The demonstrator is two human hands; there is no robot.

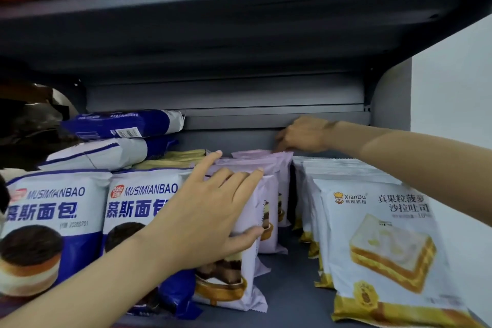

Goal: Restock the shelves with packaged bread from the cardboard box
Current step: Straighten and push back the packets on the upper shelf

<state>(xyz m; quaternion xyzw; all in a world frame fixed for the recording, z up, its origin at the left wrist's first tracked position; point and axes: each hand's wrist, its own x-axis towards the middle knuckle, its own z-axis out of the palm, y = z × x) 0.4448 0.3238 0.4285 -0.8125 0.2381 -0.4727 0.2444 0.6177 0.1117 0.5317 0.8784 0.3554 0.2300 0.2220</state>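
Lilac bread packs (269,210) stand upright; our left hand (213,218) lies flat, fingers straight, against the front one, our right hand (303,134) at twelve o'clock pinching the rearmost.

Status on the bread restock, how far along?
Mostly stocked: blue mousse bread packs and white-and-yellow toast packs stand in rows on the shelf. In hand: left hand steadies the purple packs while right hand reaches to the row's back. The cardboard box is out of view, so what's left is unknown.
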